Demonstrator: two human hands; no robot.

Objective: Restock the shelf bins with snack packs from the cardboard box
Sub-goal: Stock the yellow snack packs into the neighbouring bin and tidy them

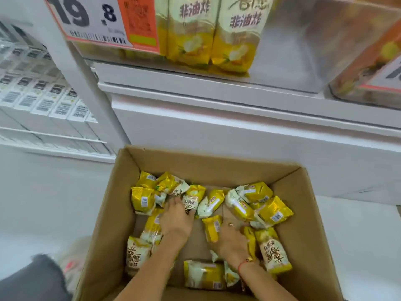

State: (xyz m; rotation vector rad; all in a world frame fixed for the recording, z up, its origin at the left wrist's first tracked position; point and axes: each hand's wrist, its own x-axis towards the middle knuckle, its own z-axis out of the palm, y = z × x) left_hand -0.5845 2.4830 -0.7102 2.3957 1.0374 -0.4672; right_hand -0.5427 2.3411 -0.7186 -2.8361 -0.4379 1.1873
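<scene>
reaching down into an open cardboard box, both hands work among yellow snack packs scattered over its floor. the left hand lies palm down, fingers spread flat over packs at the far left. the right hand, wearing a ring, grips a small yellow pack. its fingertips are hidden. matching packs stand in a clear shelf bin above.

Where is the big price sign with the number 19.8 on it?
The price sign is at the top left of the head view, hanging on the front of the shelf bin just left of the upright yellow snack packs, high above the cardboard box.
</scene>
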